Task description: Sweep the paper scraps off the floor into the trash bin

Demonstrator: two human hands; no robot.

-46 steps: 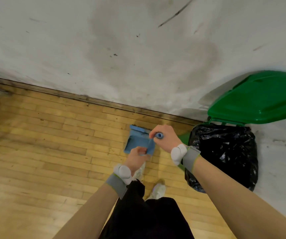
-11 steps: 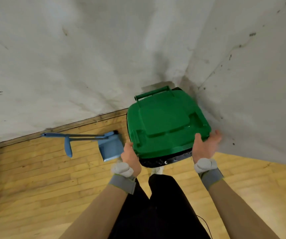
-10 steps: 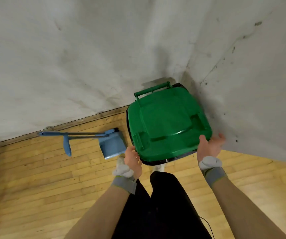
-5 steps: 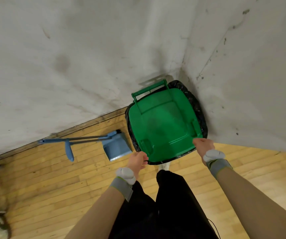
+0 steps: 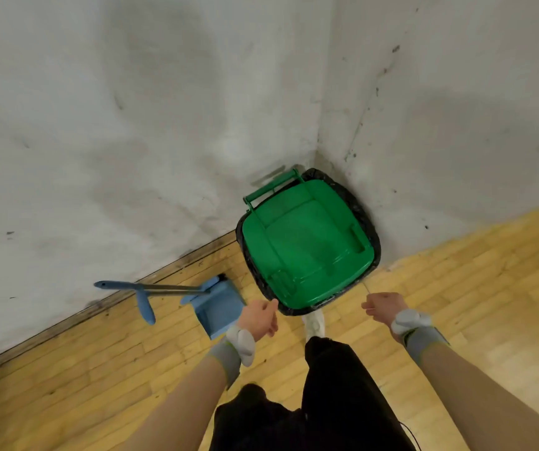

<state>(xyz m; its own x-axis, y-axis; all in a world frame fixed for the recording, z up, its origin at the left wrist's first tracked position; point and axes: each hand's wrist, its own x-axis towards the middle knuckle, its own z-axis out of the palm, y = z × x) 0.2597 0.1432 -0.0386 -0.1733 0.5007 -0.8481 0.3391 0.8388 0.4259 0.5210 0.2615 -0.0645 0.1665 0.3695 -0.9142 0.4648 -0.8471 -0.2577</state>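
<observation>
Looks essentially finished: no paper scraps visible on the floor (image 5: 456, 271), trash bin (image 5: 304, 249) shut in the corner, dustpan (image 5: 219, 307) lying beside it by the wall (image 5: 131, 125). Left hand (image 5: 260, 317) and right hand (image 5: 382, 307) just short of the bin, fingers (image 5: 269, 325) loosely curled, holding nothing.

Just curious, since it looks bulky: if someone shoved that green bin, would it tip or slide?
Probably neither, much. The bin stands tucked into the corner, so the walls would likely brace it against a shove. Its moulded top looks like stiff plastic, so it should not flex. The black bag round the rim looks thin and floppy and might snag or slip.
</observation>
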